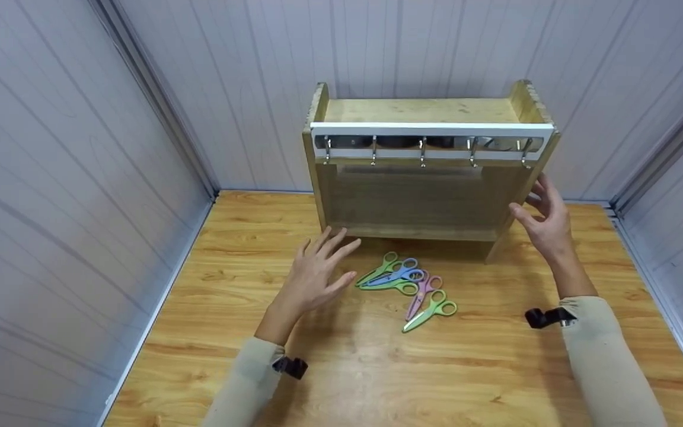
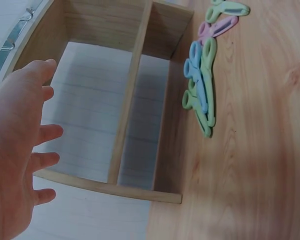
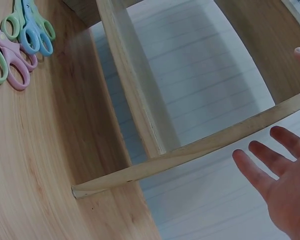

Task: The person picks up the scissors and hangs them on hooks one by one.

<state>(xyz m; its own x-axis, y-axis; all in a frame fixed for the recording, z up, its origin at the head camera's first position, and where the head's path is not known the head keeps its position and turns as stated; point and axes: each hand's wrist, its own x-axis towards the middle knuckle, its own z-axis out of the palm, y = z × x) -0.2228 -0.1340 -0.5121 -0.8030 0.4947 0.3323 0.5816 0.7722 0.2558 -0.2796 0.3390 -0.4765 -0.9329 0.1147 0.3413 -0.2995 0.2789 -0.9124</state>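
Note:
A wooden rack point(image 1: 418, 110) stands upright on the wood-grain surface, with a white rail point(image 1: 436, 128) of several metal hooks across its upper front. Several pairs of scissors lie in front of it: pink scissors point(image 1: 418, 298), blue scissors point(image 1: 396, 275) overlapping green ones point(image 1: 390, 286), and another green pair point(image 1: 428, 314) nearest me. My left hand point(image 1: 316, 276) hovers left of the scissors, fingers spread, near the rack's lower left corner, holding nothing. Beside the rack's right side panel is my right hand point(image 1: 549, 228), fingers apart and fingertips close to the panel edge point(image 3: 210, 139).
Pale panelled walls point(image 1: 246, 89) enclose the back and both sides. A metal strip point(image 1: 160, 296) runs along the left edge of the surface. The rack's inner shelf board point(image 2: 125, 110) divides its open frame. A black wrist camera point(image 1: 546, 317) sits on each sleeve.

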